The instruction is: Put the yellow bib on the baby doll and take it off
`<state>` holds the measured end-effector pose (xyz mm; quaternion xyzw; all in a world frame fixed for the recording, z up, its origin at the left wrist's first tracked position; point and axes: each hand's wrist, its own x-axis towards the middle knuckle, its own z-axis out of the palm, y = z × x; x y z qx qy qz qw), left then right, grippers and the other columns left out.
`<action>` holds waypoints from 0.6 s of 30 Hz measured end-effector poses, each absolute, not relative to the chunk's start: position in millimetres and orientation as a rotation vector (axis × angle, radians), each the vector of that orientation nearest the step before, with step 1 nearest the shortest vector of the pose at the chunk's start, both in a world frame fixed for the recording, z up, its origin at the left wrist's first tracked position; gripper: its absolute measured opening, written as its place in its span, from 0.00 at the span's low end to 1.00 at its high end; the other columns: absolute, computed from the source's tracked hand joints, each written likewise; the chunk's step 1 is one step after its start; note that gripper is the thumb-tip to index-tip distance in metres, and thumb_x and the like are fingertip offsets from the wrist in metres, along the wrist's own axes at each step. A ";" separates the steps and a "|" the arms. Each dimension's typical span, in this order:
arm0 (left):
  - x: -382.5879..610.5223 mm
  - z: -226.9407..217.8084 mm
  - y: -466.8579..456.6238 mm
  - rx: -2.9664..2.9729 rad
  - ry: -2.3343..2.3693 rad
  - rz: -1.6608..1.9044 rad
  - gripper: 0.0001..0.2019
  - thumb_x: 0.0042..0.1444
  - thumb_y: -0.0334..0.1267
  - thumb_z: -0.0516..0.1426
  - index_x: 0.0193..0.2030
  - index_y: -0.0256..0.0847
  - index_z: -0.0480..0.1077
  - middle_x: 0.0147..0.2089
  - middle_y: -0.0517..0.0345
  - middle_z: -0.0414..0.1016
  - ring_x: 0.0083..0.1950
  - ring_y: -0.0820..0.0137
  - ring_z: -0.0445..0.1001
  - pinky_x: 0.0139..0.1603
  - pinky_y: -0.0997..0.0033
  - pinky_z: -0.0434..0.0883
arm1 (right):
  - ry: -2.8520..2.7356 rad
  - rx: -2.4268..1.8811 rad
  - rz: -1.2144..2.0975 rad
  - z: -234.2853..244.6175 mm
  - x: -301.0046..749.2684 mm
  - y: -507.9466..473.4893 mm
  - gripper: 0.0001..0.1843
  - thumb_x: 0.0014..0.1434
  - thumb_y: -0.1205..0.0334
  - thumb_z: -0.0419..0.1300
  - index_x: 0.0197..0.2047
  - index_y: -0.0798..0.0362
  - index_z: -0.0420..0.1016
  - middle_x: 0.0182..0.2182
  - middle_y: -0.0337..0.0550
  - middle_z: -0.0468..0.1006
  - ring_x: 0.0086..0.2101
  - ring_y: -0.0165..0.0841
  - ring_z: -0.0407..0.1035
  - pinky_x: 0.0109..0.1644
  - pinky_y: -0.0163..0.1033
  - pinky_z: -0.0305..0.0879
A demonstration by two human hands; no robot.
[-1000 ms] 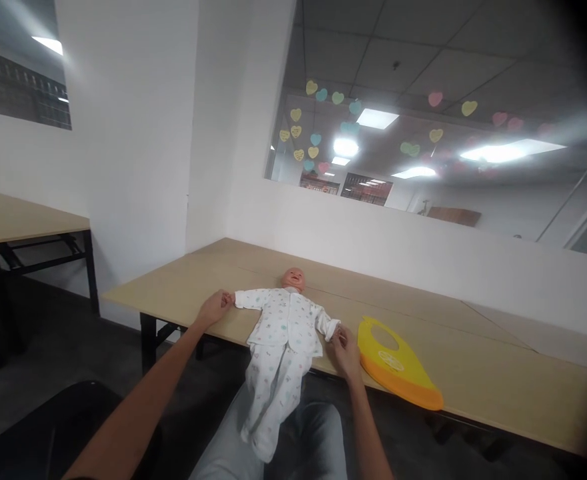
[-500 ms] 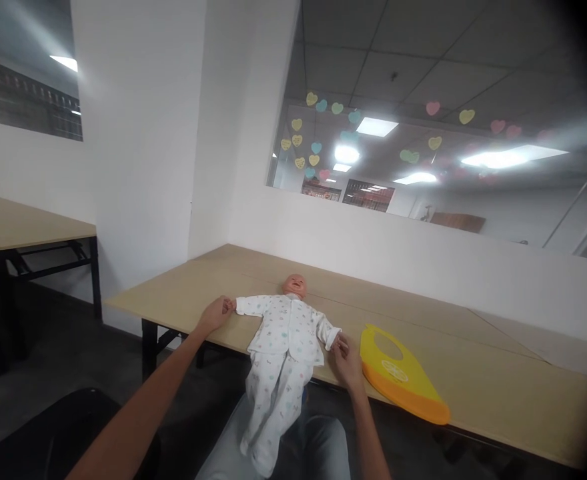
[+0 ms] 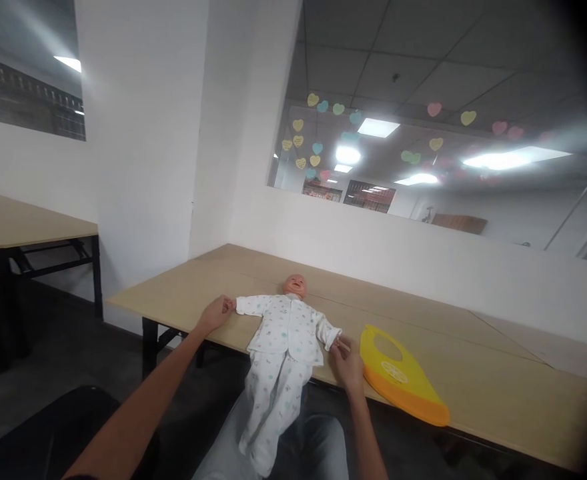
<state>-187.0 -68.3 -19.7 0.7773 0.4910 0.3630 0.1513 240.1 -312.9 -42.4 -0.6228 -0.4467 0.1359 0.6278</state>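
A baby doll [image 3: 286, 330] in a white patterned top and trousers lies on its back, its head and torso on the table [image 3: 188, 280]. Its legs hang over the front edge onto my lap. At the doll's outstretched arm on the left, my left hand [image 3: 217, 312] is closed around the small doll hand. My right hand [image 3: 347, 360] pinches the doll's other hand beside the sleeve cuff. Just right of that hand lies a yellow bib [image 3: 398, 367] with an orange lower pocket and a white round print.
A white wall with a window [image 3: 423, 133] bearing heart-shaped notes rises behind the table. Another table [image 3: 28, 223] stands at the left. A black chair [image 3: 58, 433] is at the lower left. The bib's pocket reaches the table's front edge.
Almost nothing differs. Both hands stay on the doll's hands with its arms spread, and the view has shifted very slightly.
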 end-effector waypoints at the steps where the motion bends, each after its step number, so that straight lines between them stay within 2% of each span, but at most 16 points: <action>1: -186.4 -19.3 -69.3 2.230 1.411 1.044 0.19 0.63 0.54 0.52 0.48 0.40 0.69 0.43 0.50 0.79 0.41 0.64 0.77 0.43 0.67 0.69 | -1.015 -1.435 0.318 -41.5 239.8 -313.9 0.34 0.49 0.39 0.63 0.50 0.56 0.68 0.51 0.62 0.80 0.49 0.48 0.79 0.53 0.48 0.77; 6: -183.8 -16.8 -74.3 2.217 1.414 1.069 0.18 0.63 0.52 0.53 0.47 0.40 0.70 0.43 0.50 0.79 0.42 0.63 0.77 0.44 0.66 0.70 | -1.026 -1.545 0.258 -35.5 237.0 -320.0 0.30 0.46 0.36 0.61 0.42 0.52 0.70 0.46 0.56 0.82 0.50 0.49 0.79 0.53 0.48 0.73; 12: -182.4 -14.1 -77.5 2.206 1.423 1.060 0.16 0.63 0.49 0.54 0.48 0.39 0.70 0.43 0.48 0.79 0.43 0.63 0.76 0.45 0.66 0.70 | -1.066 -1.572 0.298 -27.3 231.6 -325.7 0.26 0.47 0.35 0.59 0.35 0.51 0.70 0.38 0.52 0.84 0.37 0.46 0.80 0.45 0.45 0.71; 16: -181.7 -11.9 -81.7 2.203 1.431 1.053 0.15 0.63 0.49 0.54 0.47 0.40 0.70 0.44 0.49 0.79 0.43 0.63 0.76 0.43 0.66 0.68 | -1.073 -1.631 0.149 -28.9 234.9 -324.2 0.26 0.47 0.36 0.58 0.32 0.52 0.74 0.49 0.57 0.82 0.47 0.50 0.78 0.52 0.48 0.70; 18: -181.3 -10.4 -84.0 2.201 1.432 1.049 0.16 0.64 0.50 0.53 0.47 0.40 0.69 0.43 0.50 0.79 0.42 0.63 0.76 0.42 0.66 0.68 | -1.070 -1.642 0.105 -30.2 236.8 -323.2 0.27 0.46 0.36 0.58 0.33 0.53 0.76 0.51 0.58 0.81 0.50 0.52 0.76 0.54 0.50 0.70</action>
